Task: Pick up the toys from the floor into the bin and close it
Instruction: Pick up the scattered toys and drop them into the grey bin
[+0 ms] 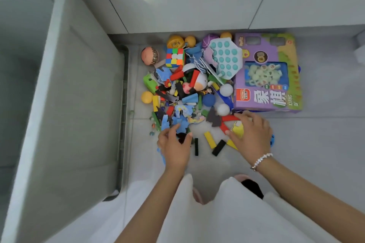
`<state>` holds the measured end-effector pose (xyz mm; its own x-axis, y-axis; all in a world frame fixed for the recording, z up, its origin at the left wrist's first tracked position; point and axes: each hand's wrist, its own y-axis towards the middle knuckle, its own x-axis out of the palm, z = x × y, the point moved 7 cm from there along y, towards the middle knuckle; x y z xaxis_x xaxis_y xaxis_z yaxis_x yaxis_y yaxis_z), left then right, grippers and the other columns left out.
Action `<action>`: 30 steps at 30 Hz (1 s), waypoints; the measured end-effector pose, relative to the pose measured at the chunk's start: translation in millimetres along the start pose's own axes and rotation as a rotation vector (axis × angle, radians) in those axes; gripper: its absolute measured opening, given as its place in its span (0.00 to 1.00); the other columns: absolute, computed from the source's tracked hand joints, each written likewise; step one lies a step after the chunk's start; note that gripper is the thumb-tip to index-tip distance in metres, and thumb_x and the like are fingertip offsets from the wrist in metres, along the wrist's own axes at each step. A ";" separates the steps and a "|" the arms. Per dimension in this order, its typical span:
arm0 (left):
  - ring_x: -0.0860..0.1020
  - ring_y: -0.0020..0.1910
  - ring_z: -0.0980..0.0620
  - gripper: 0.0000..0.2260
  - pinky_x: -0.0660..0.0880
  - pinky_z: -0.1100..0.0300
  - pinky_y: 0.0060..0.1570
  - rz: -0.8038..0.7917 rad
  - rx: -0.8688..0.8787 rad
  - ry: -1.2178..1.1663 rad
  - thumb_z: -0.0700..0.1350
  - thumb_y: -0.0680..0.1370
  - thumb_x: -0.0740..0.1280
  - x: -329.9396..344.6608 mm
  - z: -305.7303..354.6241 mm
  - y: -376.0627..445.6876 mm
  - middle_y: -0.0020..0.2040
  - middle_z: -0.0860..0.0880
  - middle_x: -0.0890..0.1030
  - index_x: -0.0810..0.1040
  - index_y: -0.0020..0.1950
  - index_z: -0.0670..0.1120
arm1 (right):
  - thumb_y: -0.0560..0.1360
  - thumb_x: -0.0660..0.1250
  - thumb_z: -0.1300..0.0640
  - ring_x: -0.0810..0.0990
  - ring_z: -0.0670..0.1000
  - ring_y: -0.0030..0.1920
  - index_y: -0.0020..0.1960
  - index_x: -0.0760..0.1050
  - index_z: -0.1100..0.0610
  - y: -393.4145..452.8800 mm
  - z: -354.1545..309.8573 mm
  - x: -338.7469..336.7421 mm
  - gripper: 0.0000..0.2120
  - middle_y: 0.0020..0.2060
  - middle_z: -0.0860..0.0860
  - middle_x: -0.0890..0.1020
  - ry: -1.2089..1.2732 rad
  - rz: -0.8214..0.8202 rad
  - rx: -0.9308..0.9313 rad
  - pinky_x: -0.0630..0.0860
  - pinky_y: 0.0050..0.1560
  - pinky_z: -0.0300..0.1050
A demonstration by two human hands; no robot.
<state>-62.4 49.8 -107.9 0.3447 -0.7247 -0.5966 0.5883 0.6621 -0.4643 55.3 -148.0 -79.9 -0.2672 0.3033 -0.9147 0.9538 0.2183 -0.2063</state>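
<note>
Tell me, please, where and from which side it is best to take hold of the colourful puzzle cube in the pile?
Grip the puzzle cube by two opposite flat side faces, coming from above. It sits on top at the far edge of the pile, upper face exposed. An orange toy crowds its far side, so the left and right faces look freest.

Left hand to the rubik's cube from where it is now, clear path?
Probably yes. The left hand sits at the pile's near edge and the cube lies uncovered at the far edge; nothing stands between them, only low loose toys to reach over.
</note>
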 end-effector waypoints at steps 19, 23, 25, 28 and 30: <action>0.72 0.50 0.45 0.28 0.69 0.63 0.51 0.042 0.175 -0.026 0.45 0.72 0.73 33.0 6.1 20.7 0.60 0.43 0.64 0.67 0.70 0.50 | 0.68 0.65 0.34 0.70 0.59 0.55 0.69 0.64 0.41 -1.0 44.7 14.0 0.32 0.60 0.55 0.70 -0.086 -0.097 0.139 0.74 0.46 0.51; 0.72 0.53 0.46 0.26 0.69 0.61 0.46 0.044 0.115 -0.081 0.45 0.73 0.72 29.1 9.8 25.2 0.62 0.44 0.66 0.66 0.68 0.49 | 0.70 0.62 0.35 0.71 0.58 0.54 0.69 0.65 0.49 -1.1 36.0 18.5 0.31 0.57 0.56 0.73 -0.121 -0.110 0.076 0.72 0.44 0.48; 0.71 0.58 0.48 0.25 0.67 0.65 0.46 0.034 0.098 -0.112 0.44 0.73 0.72 26.9 10.3 25.7 0.64 0.45 0.69 0.66 0.67 0.48 | 0.71 0.62 0.35 0.72 0.57 0.55 0.69 0.63 0.50 2.0 30.2 21.7 0.32 0.58 0.55 0.73 -0.126 -0.146 0.058 0.71 0.44 0.47; 0.74 0.54 0.46 0.22 0.67 0.65 0.42 0.041 0.107 -0.162 0.42 0.73 0.72 22.8 12.2 26.9 0.60 0.50 0.73 0.66 0.64 0.49 | 0.70 0.63 0.34 0.72 0.54 0.57 0.68 0.64 0.49 6.0 22.7 23.4 0.31 0.61 0.52 0.73 -0.097 -0.179 0.025 0.70 0.43 0.44; 0.75 0.47 0.48 0.21 0.68 0.68 0.36 0.045 0.107 -0.183 0.41 0.73 0.72 19.6 16.1 26.9 0.55 0.53 0.74 0.67 0.62 0.49 | 0.69 0.64 0.35 0.71 0.54 0.59 0.67 0.65 0.49 7.3 21.2 21.7 0.31 0.62 0.51 0.72 -0.033 -0.180 0.052 0.70 0.44 0.44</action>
<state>-28.0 50.4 -121.5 0.4939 -0.7237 -0.4821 0.6403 0.6778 -0.3615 59.3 -159.5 -108.6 -0.4303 0.2333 -0.8720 0.8971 0.2178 -0.3844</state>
